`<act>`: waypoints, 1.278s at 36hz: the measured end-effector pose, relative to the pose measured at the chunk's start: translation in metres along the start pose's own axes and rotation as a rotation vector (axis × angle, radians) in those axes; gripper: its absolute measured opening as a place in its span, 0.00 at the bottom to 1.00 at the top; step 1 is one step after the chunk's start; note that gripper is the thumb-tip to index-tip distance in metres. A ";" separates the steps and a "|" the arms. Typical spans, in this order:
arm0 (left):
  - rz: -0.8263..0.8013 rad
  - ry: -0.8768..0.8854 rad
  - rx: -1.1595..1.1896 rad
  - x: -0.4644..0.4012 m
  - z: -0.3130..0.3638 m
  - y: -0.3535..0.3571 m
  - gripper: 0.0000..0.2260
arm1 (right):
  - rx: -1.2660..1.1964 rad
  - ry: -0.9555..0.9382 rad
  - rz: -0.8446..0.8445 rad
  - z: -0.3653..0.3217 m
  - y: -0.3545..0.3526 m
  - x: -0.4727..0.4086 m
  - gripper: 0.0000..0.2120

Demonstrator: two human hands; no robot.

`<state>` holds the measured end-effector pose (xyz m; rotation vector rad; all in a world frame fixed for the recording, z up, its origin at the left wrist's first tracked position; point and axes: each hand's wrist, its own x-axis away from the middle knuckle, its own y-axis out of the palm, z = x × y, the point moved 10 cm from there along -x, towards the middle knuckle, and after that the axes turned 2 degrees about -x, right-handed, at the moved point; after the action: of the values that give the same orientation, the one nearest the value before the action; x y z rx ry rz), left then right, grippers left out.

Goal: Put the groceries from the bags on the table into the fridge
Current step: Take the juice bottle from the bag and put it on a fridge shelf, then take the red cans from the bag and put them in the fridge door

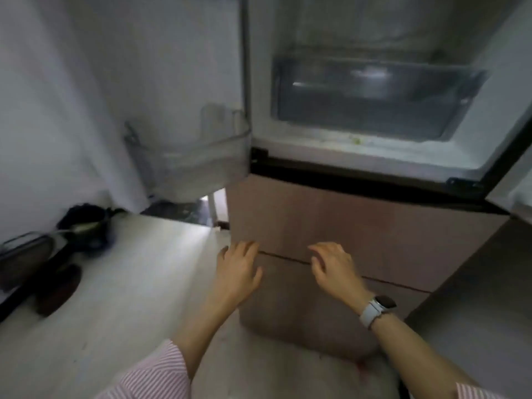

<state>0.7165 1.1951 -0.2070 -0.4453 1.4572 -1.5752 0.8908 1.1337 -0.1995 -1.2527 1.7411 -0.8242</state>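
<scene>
The fridge (359, 220) stands open in front of me, its upper compartment showing a clear crisper drawer (371, 96) that looks empty. The left door (161, 82) swings out, with a clear door bin (195, 156) at its bottom. Below are two pinkish-brown closed drawer fronts, split by a dark seam (288, 259). My left hand (239, 269) and my right hand (334, 269), with a watch on its wrist, hover at that seam, fingers spread, holding nothing. No groceries or bags are in view.
Pale wood-look floor (121, 283) stretches to the left. Dark shoes (57, 286) and a dark bag or basket (83, 226) lie by the left wall. A grey cabinet side (475, 283) stands at the right. The image is blurred.
</scene>
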 end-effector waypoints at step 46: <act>0.184 -1.402 -0.255 0.741 -0.862 -0.384 0.21 | -0.412 -1.120 -0.763 -1.095 0.631 0.157 0.18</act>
<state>-0.4742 1.0679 -0.2859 -1.1987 0.5259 -0.5614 -0.3768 1.2167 -0.2862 -2.1328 0.4978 -0.0135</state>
